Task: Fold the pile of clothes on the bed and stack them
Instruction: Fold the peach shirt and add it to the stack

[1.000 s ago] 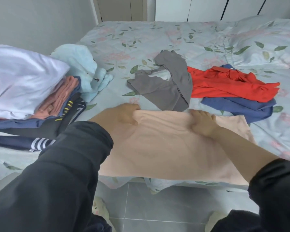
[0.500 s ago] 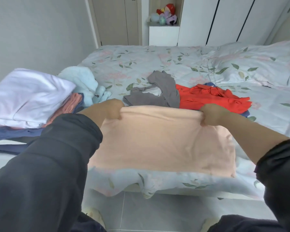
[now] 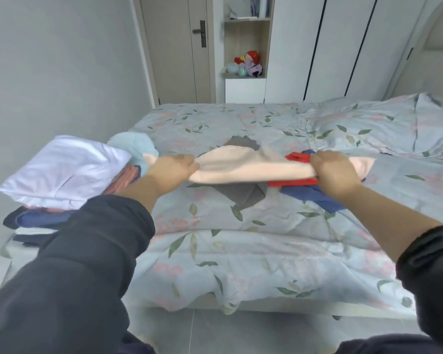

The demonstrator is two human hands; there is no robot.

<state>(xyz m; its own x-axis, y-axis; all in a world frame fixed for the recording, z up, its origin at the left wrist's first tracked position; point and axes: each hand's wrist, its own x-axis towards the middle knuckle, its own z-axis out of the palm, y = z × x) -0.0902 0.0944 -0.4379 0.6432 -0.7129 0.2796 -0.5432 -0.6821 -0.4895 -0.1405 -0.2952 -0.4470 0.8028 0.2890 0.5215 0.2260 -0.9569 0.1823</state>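
Observation:
A peach garment (image 3: 251, 166) hangs stretched in the air above the bed (image 3: 241, 238). My left hand (image 3: 173, 168) grips its left end and my right hand (image 3: 334, 172) grips its right end. Beneath it lie a grey garment (image 3: 243, 194), a red garment (image 3: 296, 157) and a blue garment (image 3: 315, 196), all partly hidden by the peach one. At the bed's left side stands a stack of folded clothes (image 3: 64, 172) topped by a white piece.
A light blue fluffy item (image 3: 136, 146) lies behind the stack. A pillow (image 3: 384, 126) sits at the bed's far right. Behind the bed are a door (image 3: 179, 47), a shelf with soft toys (image 3: 247, 63) and white wardrobes (image 3: 343, 47). Grey floor tiles (image 3: 215, 333) run below the bed edge.
Both hands lifted the peach garment off the near bed edge and carried it up and away over the loose clothes. The head tilted up, showing more of the room.

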